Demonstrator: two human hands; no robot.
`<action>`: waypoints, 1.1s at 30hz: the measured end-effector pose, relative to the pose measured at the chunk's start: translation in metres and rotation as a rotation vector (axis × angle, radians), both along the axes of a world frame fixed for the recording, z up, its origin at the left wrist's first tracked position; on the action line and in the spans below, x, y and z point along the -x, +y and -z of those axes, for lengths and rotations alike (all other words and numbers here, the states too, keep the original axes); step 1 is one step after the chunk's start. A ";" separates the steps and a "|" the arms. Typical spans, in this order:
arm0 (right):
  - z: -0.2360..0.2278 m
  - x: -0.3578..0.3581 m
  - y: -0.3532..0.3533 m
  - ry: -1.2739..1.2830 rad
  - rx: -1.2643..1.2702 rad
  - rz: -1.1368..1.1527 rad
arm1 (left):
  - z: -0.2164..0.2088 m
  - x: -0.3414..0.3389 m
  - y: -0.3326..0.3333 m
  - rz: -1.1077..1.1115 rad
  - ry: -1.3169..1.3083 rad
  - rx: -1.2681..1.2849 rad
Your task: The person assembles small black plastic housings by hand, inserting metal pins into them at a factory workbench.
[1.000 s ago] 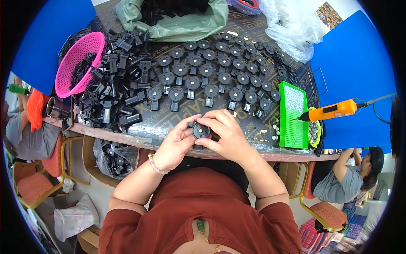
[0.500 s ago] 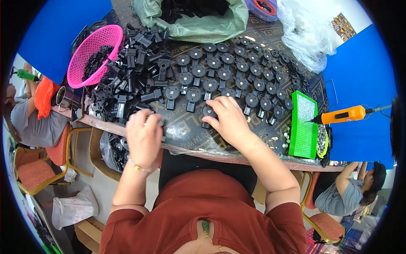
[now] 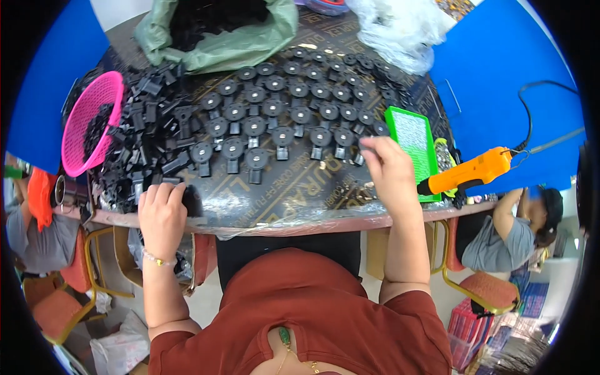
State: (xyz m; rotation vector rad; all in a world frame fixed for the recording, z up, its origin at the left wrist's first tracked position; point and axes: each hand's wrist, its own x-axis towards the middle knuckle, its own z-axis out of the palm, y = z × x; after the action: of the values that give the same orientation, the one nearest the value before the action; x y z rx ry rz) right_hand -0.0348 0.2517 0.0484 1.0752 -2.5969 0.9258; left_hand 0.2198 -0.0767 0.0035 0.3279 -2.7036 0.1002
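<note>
Unit (image 3: 256,160): 10 o'clock, now released by the right hand (image 3: 389,172).
Right hand: shifted to 3 o'clock, beside the tray (image 3: 426,170); grip unclear.
Left hand (image 3: 164,215): 9 o'clock, still near the pile (image 3: 140,128); grip hidden.

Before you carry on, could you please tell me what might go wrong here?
The right hand is close to the orange power screwdriver and might knock it.

That hand is also near the rows of black disc-topped parts, so a brush could push some out of line.

The left hand is at the heap of loose black parts near the table edge, so a few could fall off.
</note>
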 end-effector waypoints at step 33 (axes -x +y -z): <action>0.035 0.003 0.021 -0.862 0.724 -0.062 | 0.009 0.198 0.140 0.540 -0.343 -2.197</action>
State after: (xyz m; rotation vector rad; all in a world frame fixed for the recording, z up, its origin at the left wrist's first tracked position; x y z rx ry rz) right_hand -0.0376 0.2724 0.0135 0.6094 -2.3186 2.5129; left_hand 0.0220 0.0632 -0.0058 0.0549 -1.6848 -2.9835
